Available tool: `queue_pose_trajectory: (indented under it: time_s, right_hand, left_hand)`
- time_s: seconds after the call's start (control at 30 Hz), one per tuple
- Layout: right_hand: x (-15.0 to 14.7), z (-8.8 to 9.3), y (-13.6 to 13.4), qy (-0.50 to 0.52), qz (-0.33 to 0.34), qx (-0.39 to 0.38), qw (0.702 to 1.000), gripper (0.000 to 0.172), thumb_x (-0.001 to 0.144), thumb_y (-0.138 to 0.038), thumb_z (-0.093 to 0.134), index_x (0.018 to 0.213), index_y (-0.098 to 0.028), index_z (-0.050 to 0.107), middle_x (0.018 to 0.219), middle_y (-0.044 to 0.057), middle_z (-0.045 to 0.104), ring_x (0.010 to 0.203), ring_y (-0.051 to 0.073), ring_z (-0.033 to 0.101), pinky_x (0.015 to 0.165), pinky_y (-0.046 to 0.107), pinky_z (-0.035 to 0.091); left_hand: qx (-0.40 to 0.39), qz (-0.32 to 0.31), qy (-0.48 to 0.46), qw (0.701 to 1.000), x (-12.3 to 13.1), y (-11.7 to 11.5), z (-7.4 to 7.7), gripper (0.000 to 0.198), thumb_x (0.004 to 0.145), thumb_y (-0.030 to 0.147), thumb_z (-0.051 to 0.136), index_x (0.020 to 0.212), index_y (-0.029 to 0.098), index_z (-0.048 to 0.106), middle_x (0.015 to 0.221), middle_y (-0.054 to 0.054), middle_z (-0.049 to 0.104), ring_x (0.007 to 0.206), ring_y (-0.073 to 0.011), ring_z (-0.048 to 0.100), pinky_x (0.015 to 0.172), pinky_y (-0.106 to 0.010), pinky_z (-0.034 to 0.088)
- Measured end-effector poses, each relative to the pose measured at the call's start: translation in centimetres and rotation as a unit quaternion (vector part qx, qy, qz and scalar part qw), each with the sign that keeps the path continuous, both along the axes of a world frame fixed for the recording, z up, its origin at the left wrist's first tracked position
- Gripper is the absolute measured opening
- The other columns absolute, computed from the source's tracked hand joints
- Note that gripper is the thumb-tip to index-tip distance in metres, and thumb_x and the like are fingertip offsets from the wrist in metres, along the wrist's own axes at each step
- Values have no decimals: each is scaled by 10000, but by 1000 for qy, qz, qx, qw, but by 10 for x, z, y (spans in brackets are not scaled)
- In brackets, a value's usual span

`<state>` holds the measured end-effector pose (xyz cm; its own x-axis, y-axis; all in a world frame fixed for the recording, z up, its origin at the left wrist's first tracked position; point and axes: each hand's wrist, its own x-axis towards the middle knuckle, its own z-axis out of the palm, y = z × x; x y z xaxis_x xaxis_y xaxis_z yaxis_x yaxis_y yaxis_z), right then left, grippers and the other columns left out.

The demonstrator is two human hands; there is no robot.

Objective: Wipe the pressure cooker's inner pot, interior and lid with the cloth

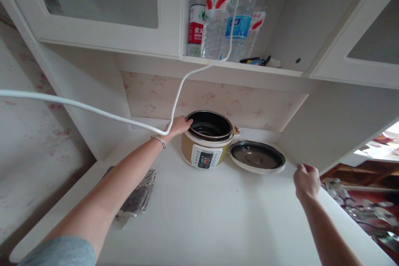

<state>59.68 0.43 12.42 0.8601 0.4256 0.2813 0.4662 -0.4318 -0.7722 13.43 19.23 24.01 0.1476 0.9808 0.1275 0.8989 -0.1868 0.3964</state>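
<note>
A gold and white electric cooker (187, 150) with a front button panel stands at the back of the white counter. Its black inner pot (215, 124) sits in it, the rim showing above the cooker's edge. My left hand (181, 125), a silver bracelet at its wrist, is closed on the left side of that rim, thumb on top; its other fingers are mostly hidden. Right of the cooker lies its round lid (257, 156), dark inner side up. My right hand (307, 179) is curled closed beyond the lid's right edge, apart from it, with nothing seen in it.
A white cable (124, 119) hangs across the view, passing over my left wrist. Wall cabinets (109, 33) overhang the counter (199, 216); several plastic bottles (218, 16) stand in an open shelf. A patterned folded cloth-like item (140, 193) lies left, partly behind my forearm.
</note>
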Motion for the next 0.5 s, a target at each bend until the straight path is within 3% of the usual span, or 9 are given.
queue_pose_trajectory:
  time_s: [0.03,0.1,0.17,0.27,0.4,0.5]
  right_hand:
    - [-13,14,4,-33,5,-13,999,386,813,-506,418,997,-227,610,908,118,669,917,324,623,808,497,496]
    - [-47,45,18,-48,112,-18,992,405,830,-528,440,1036,-231,621,846,68,686,766,251,636,720,388,506]
    - [-86,74,36,-28,250,-70,965,392,829,-540,475,987,-222,643,729,30,672,572,178,591,583,297,469]
    - [-136,103,70,-22,342,-139,929,415,872,-531,436,848,-177,651,565,16,611,424,124,503,486,251,387]
    - [-172,116,115,-6,365,-230,902,459,881,-543,443,694,-163,620,480,27,550,387,124,472,455,258,356]
    - [-178,114,137,-45,349,-279,893,457,841,-549,520,611,-166,613,392,18,463,411,145,481,472,268,357]
  left_hand:
    - [-13,3,17,1000,2,5,1,526,833,600,460,973,158,709,992,-183,720,954,-308,672,736,-317,482]
    - [-27,15,45,998,4,14,3,506,763,586,550,989,164,713,1030,-193,711,972,-330,668,725,-323,486]
    - [-34,29,50,998,4,21,5,456,718,517,607,991,169,715,1060,-196,704,987,-342,663,726,-331,488]
    - [-54,40,-6,998,3,29,5,379,644,420,670,905,149,715,1029,-209,707,991,-354,658,738,-335,482]
    - [-73,36,-159,984,1,32,1,178,556,295,733,620,156,641,794,-194,708,939,-359,660,726,-339,464]
    - [-107,32,-236,965,1,34,-6,196,567,243,737,500,173,566,514,-121,599,681,-306,659,608,-341,447]
